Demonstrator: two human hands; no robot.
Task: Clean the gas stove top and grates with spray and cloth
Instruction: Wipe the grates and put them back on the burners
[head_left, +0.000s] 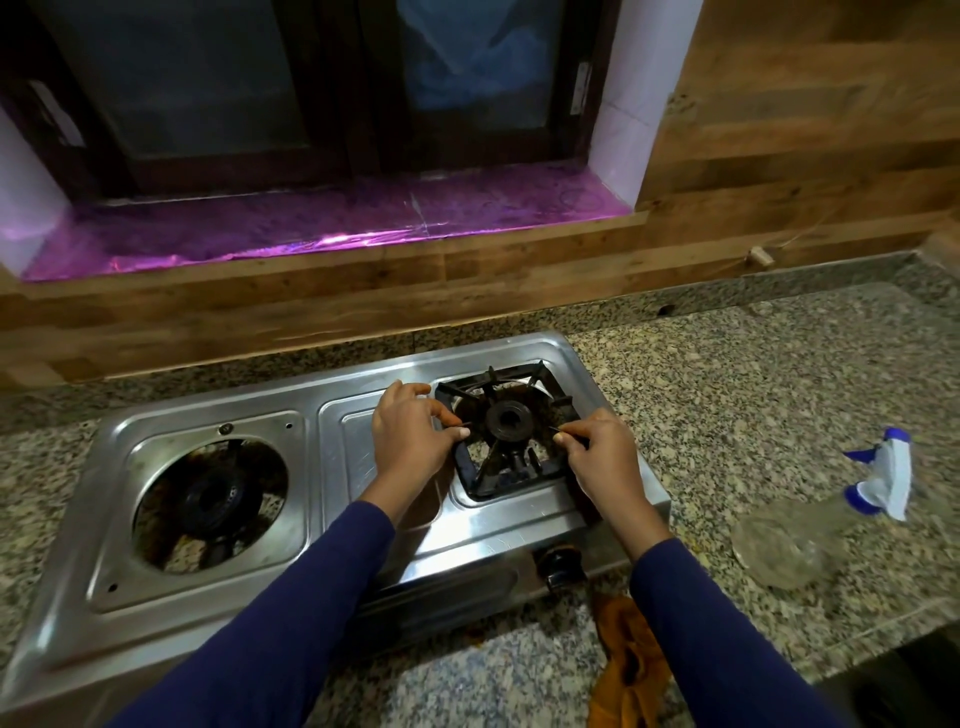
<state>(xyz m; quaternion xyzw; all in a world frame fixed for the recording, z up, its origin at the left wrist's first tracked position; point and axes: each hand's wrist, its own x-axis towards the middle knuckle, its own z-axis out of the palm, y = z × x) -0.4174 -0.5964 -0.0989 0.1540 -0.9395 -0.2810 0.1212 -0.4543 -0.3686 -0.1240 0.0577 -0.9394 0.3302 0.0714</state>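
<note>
Speckled granite counter carries the steel gas stove, and I see a clear spray bottle lying on its side to the right, contents indiscernible, with an orange cloth at the stove's front edge. Both my hands pinch the black grate over the right burner: left hand on its left bar, right hand on its right bar, wrists angled inward.

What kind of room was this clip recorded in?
Most likely a home kitchen: a two-burner steel gas stove sits on a speckled granite counter below a window, with a spray bottle lying beside it.
</note>
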